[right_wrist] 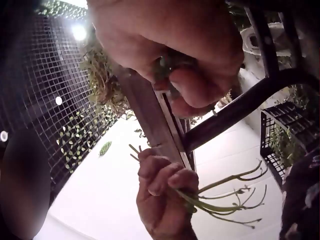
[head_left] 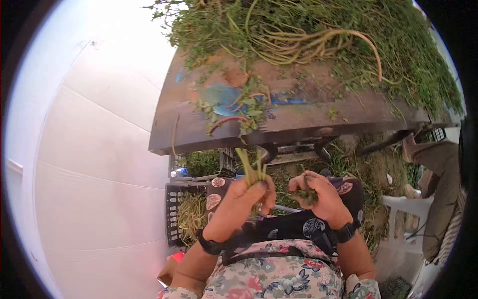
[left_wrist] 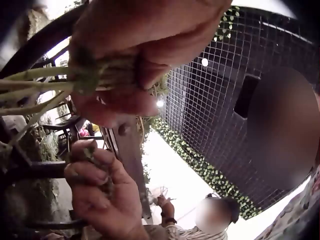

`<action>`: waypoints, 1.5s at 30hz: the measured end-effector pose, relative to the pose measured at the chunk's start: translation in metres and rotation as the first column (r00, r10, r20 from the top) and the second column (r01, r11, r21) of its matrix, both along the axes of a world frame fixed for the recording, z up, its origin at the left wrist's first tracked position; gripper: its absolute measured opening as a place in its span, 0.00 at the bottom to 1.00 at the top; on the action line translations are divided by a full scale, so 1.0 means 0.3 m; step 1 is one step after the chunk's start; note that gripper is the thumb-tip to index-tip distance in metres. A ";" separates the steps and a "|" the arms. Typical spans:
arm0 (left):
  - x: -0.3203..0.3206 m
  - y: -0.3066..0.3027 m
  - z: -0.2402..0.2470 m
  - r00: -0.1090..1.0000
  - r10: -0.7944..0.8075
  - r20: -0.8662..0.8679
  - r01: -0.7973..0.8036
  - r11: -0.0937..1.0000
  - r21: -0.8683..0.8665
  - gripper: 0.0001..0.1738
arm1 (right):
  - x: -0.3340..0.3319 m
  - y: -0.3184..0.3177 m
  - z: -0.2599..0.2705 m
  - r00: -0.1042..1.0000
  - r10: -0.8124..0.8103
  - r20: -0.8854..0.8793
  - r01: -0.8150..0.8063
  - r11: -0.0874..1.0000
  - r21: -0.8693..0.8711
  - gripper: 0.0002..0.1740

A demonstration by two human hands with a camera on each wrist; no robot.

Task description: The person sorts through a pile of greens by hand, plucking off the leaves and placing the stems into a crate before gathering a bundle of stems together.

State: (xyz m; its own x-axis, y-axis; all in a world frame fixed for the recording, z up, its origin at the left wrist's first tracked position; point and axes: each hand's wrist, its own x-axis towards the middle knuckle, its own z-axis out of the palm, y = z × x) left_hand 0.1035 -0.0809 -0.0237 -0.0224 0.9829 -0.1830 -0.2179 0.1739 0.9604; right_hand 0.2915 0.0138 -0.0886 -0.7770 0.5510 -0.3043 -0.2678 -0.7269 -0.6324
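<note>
My left hand [head_left: 241, 197] grips a small bunch of green stems [head_left: 245, 162] in front of my lap, just below the table edge. In the right wrist view the stems [right_wrist: 220, 204] fan out loosely from the fist. Beside it, my right hand [head_left: 323, 197] has its fingers curled round a small clump of green leaves [head_left: 307, 198]. Bits of this leaf [left_wrist: 89, 151] show between fingers and thumb in the left wrist view. The two hands are apart, about level with each other.
A wooden table [head_left: 298, 117] carries a big heap of leafy greens [head_left: 308, 25], with a scatter of leaves [head_left: 254, 107] near its edge. On the left stands a black crate [head_left: 172, 214] of stems. A white stool [head_left: 408, 207] and another person's leg [head_left: 438, 169] are at right.
</note>
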 end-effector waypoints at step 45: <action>-0.147 0.247 0.144 0.563 0.561 -0.608 -0.143 0.790 0.596 0.18 | 0.013 0.429 0.394 0.598 -0.746 0.292 -0.506 -0.069 0.860 0.13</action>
State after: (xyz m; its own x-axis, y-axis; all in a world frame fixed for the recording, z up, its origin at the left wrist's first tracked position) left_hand 0.0596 -0.0068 0.0195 -0.3025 0.8093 0.5035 0.6344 -0.2233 0.7401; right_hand 0.2955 0.1424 0.0294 -0.5544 0.7431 0.3747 0.6003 0.6689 -0.4384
